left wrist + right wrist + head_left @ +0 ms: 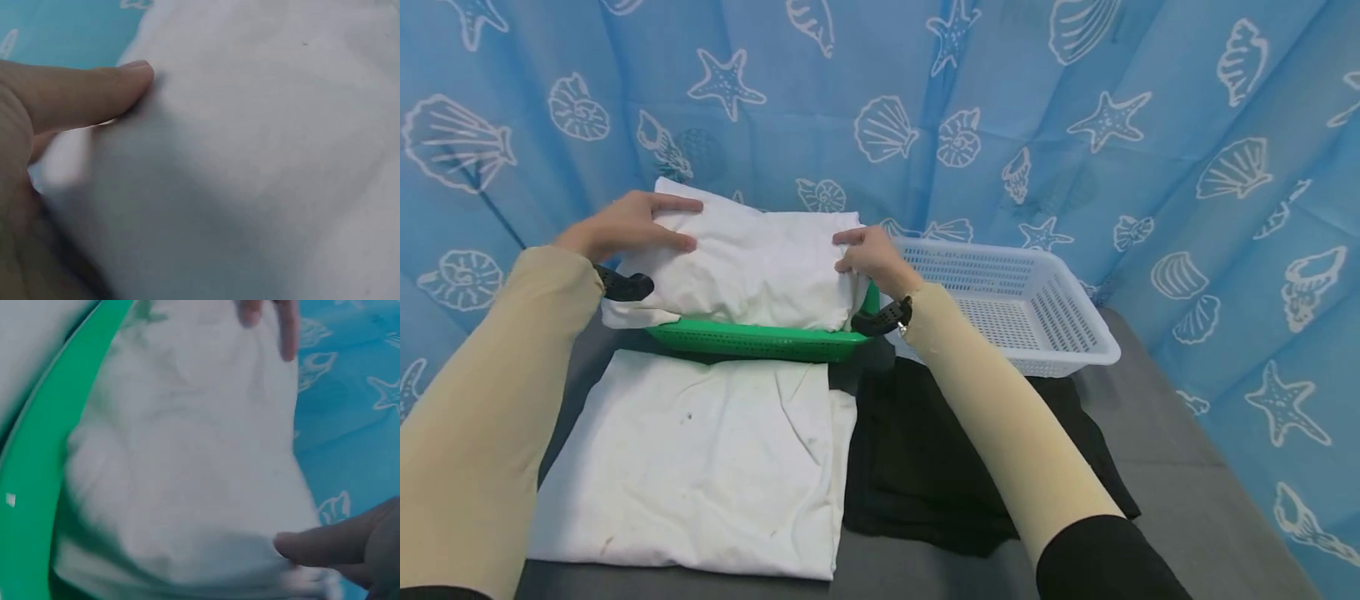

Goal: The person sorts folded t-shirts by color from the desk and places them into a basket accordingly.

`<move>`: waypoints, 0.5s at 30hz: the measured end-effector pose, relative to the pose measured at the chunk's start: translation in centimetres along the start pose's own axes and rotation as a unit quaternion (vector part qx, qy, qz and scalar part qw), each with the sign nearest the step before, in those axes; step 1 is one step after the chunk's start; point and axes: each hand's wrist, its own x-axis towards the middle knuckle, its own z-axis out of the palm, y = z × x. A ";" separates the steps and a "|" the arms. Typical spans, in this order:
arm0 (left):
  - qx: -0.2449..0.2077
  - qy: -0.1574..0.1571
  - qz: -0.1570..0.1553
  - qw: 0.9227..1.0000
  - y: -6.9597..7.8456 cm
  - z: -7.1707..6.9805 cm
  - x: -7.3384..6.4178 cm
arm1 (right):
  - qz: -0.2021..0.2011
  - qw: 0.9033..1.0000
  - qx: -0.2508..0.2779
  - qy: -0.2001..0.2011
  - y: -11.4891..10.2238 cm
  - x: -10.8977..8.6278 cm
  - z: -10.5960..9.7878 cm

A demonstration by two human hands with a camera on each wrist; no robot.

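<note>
A folded white cloth lies in the green basket at the back, its lower left part hanging over the rim. At the cloth's left edge, my left hand holds it, thumb and index finger spread over the top. In the left wrist view one digit lies on the white fabric; other fingers are mostly hidden. My right hand pinches the right edge. The right wrist view shows a fingertip pressing that edge beside the green rim.
A white perforated basket stands to the right of the green one. In front lie a large folded white cloth and a folded black cloth, on a grey table. A blue shell-patterned curtain hangs behind.
</note>
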 end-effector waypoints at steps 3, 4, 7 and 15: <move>0.023 -0.017 -0.005 1.000 0.2 0.7 0.3 | -0.012 0.996 -0.092 -0.007 0.4 0.3 0.5; 0.034 -0.017 -0.002 0.999 0.3 1.0 0.3 | -0.017 0.993 -0.121 -0.003 0.5 0.3 0.6; 0.073 0.014 0.017 0.997 0.2 1.7 -0.3 | -0.034 0.986 -0.164 0.020 0.7 -0.3 0.7; 0.035 0.230 0.091 0.968 0.7 6.4 -7.0 | -0.072 0.994 -0.015 0.086 1.1 -7.1 0.5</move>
